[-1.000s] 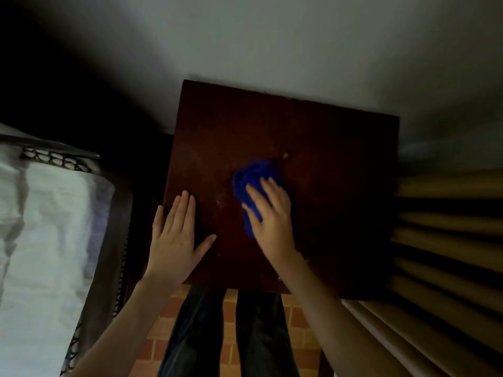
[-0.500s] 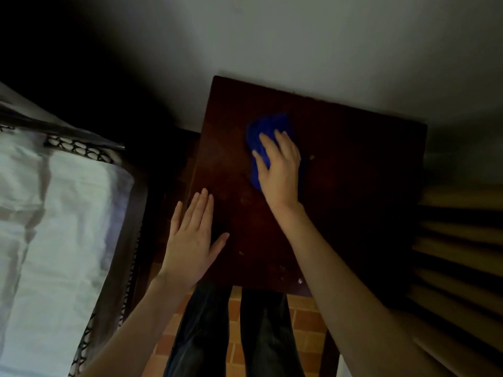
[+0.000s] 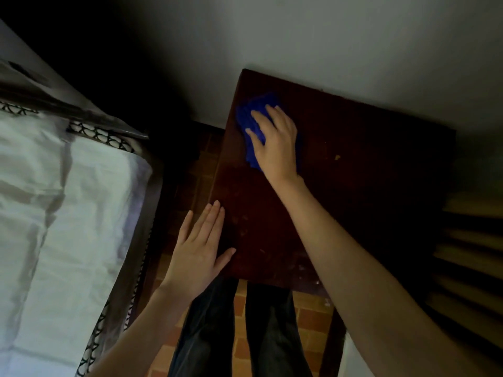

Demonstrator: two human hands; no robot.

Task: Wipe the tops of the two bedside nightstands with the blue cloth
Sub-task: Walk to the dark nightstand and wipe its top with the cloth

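Observation:
A dark brown wooden nightstand point(image 3: 353, 186) stands against the grey wall. The blue cloth point(image 3: 251, 118) lies crumpled near its far left corner. My right hand point(image 3: 275, 140) presses flat on the cloth with its fingers straight and spread, hiding much of it. My left hand point(image 3: 201, 248) rests flat over the near left edge of the nightstand top, fingers straight and together, thumb out, with nothing in it. A small yellowish speck point(image 3: 337, 157) sits on the top to the right of the cloth.
A bed with a white sheet point(image 3: 54, 213) and a dark patterned border point(image 3: 109, 137) runs along the left. A slatted wooden piece point(image 3: 468, 240) stands at the right. Brick-red floor tiles point(image 3: 307, 317) and my dark trouser legs point(image 3: 217, 322) show below the nightstand.
My right hand has pushed the cloth from the middle of the top out to the far left corner. My left hand has stayed flat at the near left edge.

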